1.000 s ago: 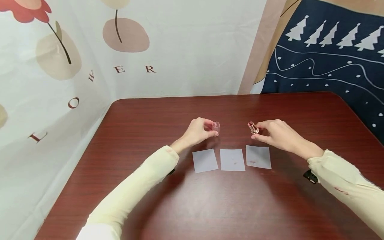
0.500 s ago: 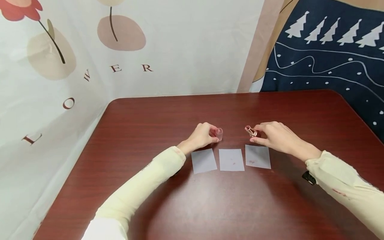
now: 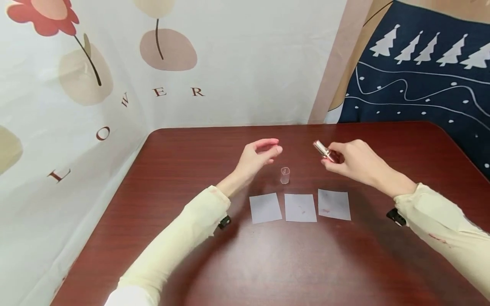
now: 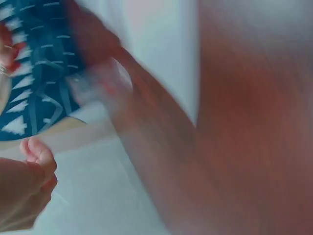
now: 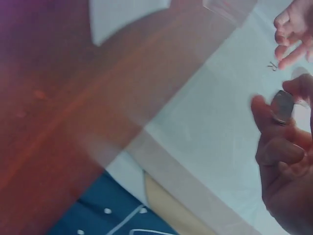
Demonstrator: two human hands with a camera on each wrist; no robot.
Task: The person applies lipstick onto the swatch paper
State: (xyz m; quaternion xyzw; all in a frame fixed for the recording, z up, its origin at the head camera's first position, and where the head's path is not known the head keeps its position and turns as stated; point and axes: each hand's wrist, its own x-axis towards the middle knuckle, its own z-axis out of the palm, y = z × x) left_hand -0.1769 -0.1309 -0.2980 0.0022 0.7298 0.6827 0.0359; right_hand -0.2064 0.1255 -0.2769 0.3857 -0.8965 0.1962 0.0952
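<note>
A clear plastic lipstick cap (image 3: 285, 175) stands on the table behind the paper squares; in the left wrist view the same cap is blurred. My left hand (image 3: 255, 158) is up and to the left of it, apart from it, with thumb and fingers spread and nothing between them. My right hand (image 3: 361, 163) pinches a shiny rose-gold lipstick tube (image 3: 321, 147) between thumb and fingers, tilted with its upper end to the left. From the right wrist, the flat base of the lipstick (image 5: 283, 106) shows between the fingertips.
Three white paper squares lie in a row: a plain left one (image 3: 265, 208), a middle one (image 3: 300, 208) and a right one (image 3: 334, 205), the last two with small reddish smudges. The brown table (image 3: 268, 263) ends at a pale printed curtain (image 3: 245, 63) and a navy cloth (image 3: 417, 80).
My left hand has set the clear cap down on the table, let go and moved up and away. My right hand has tilted the lipstick and lifted it slightly.
</note>
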